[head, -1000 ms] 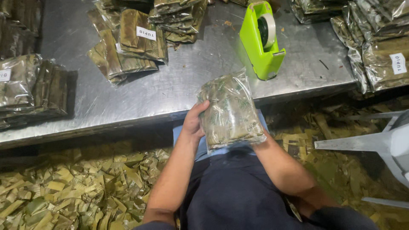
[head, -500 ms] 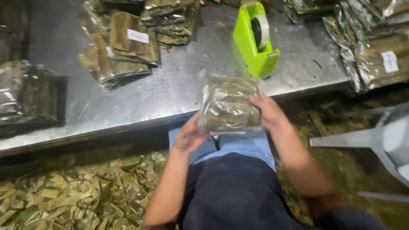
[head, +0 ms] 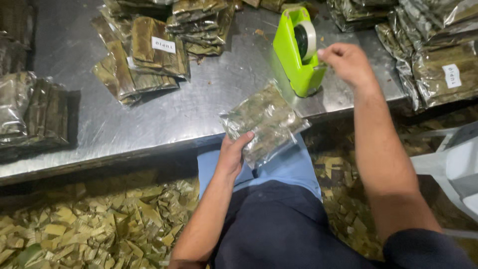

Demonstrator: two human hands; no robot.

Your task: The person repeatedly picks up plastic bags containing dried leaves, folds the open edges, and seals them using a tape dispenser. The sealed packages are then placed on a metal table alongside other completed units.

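The left hand [head: 234, 155] is gripping the clear packet of leaves [head: 266, 122] at the table's near edge. The right hand [head: 348, 62] is pinching at the tape on the green tape dispenser [head: 298, 52]. Advisable: keep the packet's folded end flat and draw the tape off straight.

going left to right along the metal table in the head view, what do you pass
Dark packets at the left edge → labelled packets of leaves → clear bag in the left hand → green tape dispenser → right hand at the tape → stacked packets at the right.
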